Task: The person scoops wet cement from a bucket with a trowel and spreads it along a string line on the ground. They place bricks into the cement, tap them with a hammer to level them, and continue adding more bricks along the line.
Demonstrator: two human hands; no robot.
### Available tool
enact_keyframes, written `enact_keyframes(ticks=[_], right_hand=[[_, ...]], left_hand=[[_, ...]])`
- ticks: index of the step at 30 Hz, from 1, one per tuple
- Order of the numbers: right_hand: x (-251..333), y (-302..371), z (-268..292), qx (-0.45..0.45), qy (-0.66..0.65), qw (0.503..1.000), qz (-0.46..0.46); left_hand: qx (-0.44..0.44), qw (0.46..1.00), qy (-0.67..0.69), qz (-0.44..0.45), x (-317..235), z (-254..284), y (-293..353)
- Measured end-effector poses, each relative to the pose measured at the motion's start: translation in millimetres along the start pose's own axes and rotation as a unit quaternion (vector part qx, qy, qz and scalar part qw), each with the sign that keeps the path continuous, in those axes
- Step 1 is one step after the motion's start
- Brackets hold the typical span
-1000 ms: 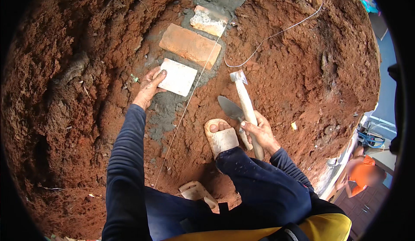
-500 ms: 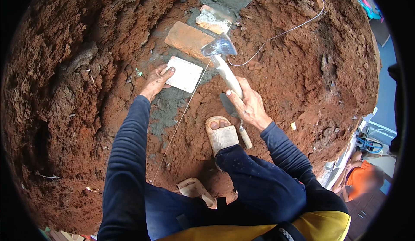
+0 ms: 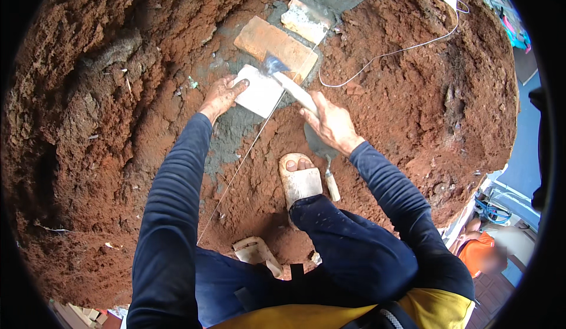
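Observation:
My left hand [image 3: 220, 98] grips the left side of a pale, flat-faced brick [image 3: 260, 98], thumb on top, fingers partly hidden beneath. Closed around the pale handle of a hatchet [image 3: 299, 93] is my right hand [image 3: 331, 122]. The hatchet's dark metal head, smeared by motion, is at the pale brick's upper right corner; whether it touches cannot be told. Just beyond lies an orange brick [image 3: 277, 43], with a mortar-smeared brick [image 3: 305, 21] farther off. A trowel [image 3: 332, 186] rests on the soil below my right hand, its blade partly hidden by that hand.
A taut string [image 3: 239, 165] runs diagonally past the bricks. Grey mortar [image 3: 227, 143] covers the ground under the pale brick. Rough red earth [image 3: 100, 199] rises on the left. My sandalled foot [image 3: 302, 178] stands near the trowel. A person in orange [image 3: 476, 255] is at far right.
The hatchet head has come down and left from over the orange brick to the pale brick's corner. My right hand moved slightly up. The left hand keeps its hold.

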State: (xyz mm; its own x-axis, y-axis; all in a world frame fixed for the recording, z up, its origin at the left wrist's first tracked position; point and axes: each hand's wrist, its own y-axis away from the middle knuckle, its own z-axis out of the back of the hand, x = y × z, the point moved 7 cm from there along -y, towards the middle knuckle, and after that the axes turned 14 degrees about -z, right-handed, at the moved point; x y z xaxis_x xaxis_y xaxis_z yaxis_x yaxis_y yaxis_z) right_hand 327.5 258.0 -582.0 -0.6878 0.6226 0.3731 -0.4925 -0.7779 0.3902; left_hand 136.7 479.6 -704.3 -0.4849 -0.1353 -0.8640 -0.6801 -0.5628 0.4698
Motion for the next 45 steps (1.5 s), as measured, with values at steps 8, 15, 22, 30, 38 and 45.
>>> enact_keyframes(ticks=[8,15,22,30,38,45], right_hand=[[5,16,1,-0.020,-0.038,0.998,0.042],[-5,7,-14,0.062,0.057,0.996,-0.002],[-7,0,-11,0.033,0.046,0.998,0.020],[-16,-3,-12,0.063,0.033,0.997,-0.014],[0,-6,-11,0.058,0.051,0.997,0.014],[-3,-10,-20,0.055,0.069,0.996,0.025]], left_hand=[[-0.008,0.995,-0.071,-0.069,-14,1,11],[-0.013,0.978,-0.201,-0.052,-33,0,25],[0.001,0.973,-0.217,-0.073,-38,-1,20],[-0.003,0.979,-0.196,-0.053,-32,-4,21],[-0.003,0.972,-0.225,-0.063,-31,-5,18],[-0.024,0.976,-0.200,-0.079,-33,-6,19]])
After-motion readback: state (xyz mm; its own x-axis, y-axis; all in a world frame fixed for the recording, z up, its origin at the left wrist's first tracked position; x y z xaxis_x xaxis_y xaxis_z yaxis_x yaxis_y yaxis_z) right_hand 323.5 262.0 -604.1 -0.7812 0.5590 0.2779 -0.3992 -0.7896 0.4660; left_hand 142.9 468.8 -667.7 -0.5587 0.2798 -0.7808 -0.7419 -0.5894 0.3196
